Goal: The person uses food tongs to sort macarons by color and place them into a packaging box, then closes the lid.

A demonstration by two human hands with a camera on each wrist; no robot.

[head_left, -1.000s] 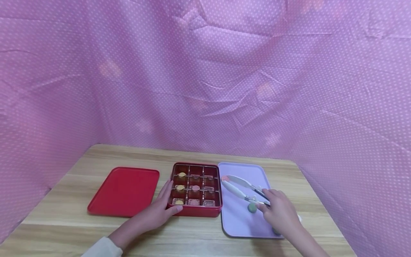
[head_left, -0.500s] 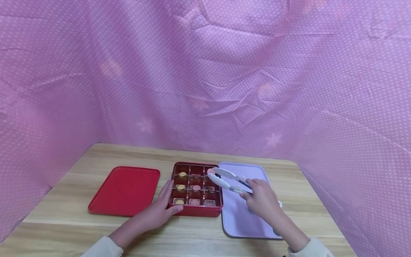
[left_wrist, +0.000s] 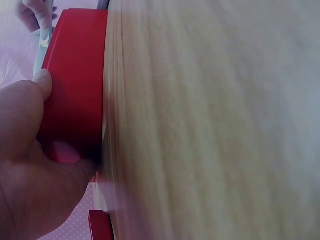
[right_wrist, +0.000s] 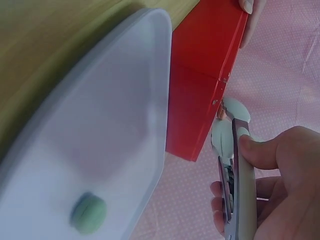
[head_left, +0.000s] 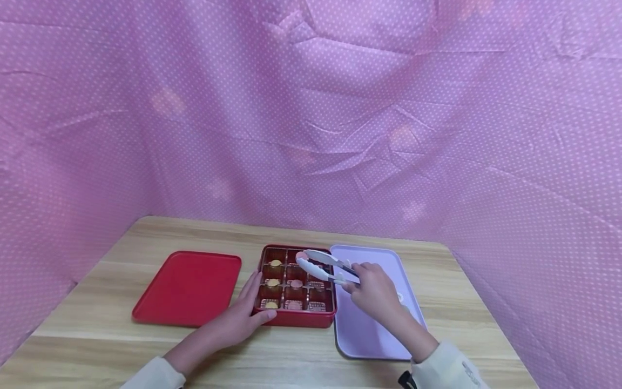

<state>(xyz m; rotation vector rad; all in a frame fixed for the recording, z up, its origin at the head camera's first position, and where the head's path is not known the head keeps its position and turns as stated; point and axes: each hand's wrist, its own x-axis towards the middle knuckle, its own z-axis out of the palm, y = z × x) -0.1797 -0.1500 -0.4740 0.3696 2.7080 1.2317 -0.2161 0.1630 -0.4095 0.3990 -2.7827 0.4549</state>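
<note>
In the head view my right hand (head_left: 375,289) holds white-tipped kitchen tongs (head_left: 320,266). Their tips pinch a small round pink sweet (head_left: 302,256) over the back middle compartment of a red box (head_left: 301,320). My left hand (head_left: 238,320) rests against the near left corner of this box. Its fingers lie straight along the left side, with the thumb at the front rim. Inside the divided tray, yellow sweets (head_left: 274,282) sit in the left column and pink sweets (head_left: 296,283) in the middle one. The right wrist view shows the right thumb pressing the tongs' handle (right_wrist: 244,185).
Right beside the box lies a pale lilac tray (head_left: 369,337), partly under my right forearm. A round green sweet (right_wrist: 90,215) lies on it. To the left is a flat red lid (head_left: 189,289) on the wooden table (head_left: 262,367). A pink dotted cloth (head_left: 311,135) hangs around the table.
My right hand has carried the tongs and pink sweet leftward, from above the lilac tray across the box's right column to the middle one. My left hand has stayed at the box.
</note>
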